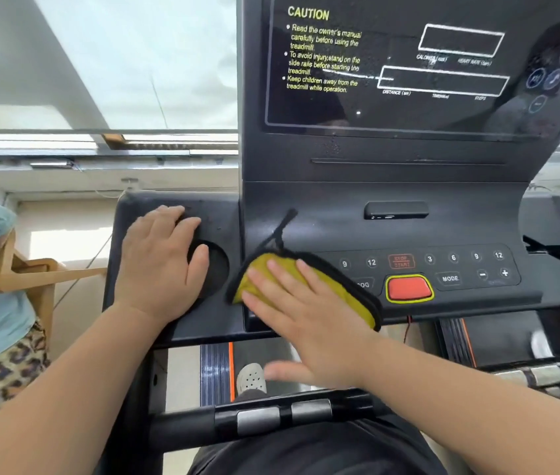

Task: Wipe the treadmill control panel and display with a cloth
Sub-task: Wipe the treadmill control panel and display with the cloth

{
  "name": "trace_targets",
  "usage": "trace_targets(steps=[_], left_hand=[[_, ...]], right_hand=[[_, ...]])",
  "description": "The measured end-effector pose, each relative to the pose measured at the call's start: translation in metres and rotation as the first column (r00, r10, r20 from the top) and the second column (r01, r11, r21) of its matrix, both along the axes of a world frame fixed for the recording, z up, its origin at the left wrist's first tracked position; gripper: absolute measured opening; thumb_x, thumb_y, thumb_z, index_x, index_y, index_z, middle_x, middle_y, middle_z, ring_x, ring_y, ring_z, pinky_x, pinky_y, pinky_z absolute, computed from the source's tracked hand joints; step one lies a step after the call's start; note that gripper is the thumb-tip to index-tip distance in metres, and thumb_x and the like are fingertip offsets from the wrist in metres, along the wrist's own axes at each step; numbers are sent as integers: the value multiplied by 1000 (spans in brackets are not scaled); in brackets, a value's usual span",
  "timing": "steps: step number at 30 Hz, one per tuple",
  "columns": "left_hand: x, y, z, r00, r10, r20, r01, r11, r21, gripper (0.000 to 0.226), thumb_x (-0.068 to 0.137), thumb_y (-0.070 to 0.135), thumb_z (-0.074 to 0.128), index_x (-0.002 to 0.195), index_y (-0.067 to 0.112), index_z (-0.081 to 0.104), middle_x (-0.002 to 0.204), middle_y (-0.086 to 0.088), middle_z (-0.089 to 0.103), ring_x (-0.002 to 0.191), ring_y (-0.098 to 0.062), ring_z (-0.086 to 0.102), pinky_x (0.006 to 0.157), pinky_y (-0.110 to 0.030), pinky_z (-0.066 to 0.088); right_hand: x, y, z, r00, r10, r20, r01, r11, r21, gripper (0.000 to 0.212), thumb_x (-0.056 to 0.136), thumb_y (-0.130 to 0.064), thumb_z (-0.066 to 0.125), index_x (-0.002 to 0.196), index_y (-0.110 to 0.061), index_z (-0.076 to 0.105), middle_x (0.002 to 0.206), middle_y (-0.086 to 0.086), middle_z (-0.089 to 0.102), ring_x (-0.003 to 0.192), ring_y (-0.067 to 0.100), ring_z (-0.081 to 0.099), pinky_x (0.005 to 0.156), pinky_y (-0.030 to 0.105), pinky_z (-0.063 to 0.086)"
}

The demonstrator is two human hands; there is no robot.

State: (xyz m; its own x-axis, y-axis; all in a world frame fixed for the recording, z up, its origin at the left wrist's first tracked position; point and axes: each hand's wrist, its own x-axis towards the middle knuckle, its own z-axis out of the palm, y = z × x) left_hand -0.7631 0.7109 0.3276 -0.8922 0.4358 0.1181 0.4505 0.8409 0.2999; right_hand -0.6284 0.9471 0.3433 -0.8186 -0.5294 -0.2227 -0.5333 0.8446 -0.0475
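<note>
Half the control panel [443, 269] hidden under cloth [337, 286] and right hand [309, 323].

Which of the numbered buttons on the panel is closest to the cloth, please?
The 9 button left of the STOP/START key; it sits just beside the yellow cloth, while the other numbers lie farther right.

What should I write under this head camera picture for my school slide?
Right hand presses a yellow cloth flat on the treadmill control panel while the left hand rests by the cup holder.

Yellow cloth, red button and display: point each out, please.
yellow cloth [340, 286]: head view, yellow face right of the fingers.
red button [409, 288]: head view, centre of its top.
display [391, 108]: head view, bare dark glass.
</note>
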Motion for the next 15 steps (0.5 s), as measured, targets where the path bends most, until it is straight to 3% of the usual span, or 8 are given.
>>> trace_targets(steps=[4,8,11,15], left_hand=[[0,5,2,999,-35,28,37,997,-69,60,91,43,37,132,4,60,140,-20,54,132,-42,46,112,-56,35],[0,4,3,998,-29,48,32,997,-67,62,91,44,38,133,4,58,141,-21,53,132,-41,45,112,-54,37],[-1,3,2,998,-36,58,39,998,-44,62,91,45,37,134,5,58,142,-20,52,133,-41,44,111,-55,37],[-2,-1,1,998,-37,44,35,999,39,61,93,44,35,132,5,61,141,-19,54,131,-40,46,111,-53,36]], right_hand=[[15,39,-3,998,56,-13,-55,997,55,86,97,-78,20,164,-24,14,172,7,8,159,35,3,125,58,7],[-18,53,7,963,-268,0,268,962,53,85,98,-76,10,164,-24,16,173,9,5,159,33,-1,124,59,12],[-39,26,11,916,-401,-5,401,915,31,91,94,-78,3,165,-21,9,172,12,-7,158,36,-10,125,61,4],[-38,-12,7,950,-313,20,313,950,-11,99,89,-82,1,164,-18,8,172,11,-7,157,35,-13,125,62,1]])
